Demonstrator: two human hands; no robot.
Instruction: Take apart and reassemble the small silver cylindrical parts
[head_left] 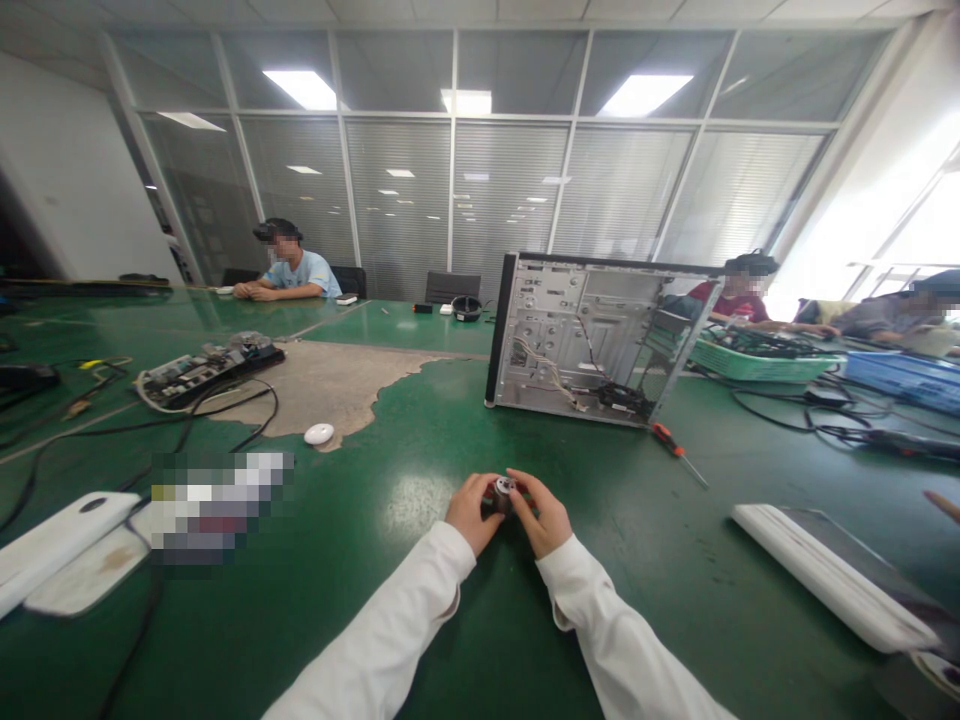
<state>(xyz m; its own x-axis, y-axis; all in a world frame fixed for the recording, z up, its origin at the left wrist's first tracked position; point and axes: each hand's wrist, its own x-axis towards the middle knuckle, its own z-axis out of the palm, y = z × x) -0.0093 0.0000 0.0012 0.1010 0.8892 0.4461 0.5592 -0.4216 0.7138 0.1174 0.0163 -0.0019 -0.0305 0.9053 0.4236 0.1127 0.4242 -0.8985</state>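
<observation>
Between my two hands is a small round metal part that looks like a little electric motor, its pale end face turned up. My left hand grips it from the left, thumb in front and fingers curled round the side. From the right, my right hand closes on it with thumb and forefinger. The fingers cover most of its sides. Both hands are low over the green table, in front of an open computer case standing on its edge with its bare metal inside showing.
A red-and-black screwdriver lies beside the case. Left are an opened device, loose black cables and a white round piece. Long white casings lie at both sides. Green and blue baskets stand right. Other people sit around the table.
</observation>
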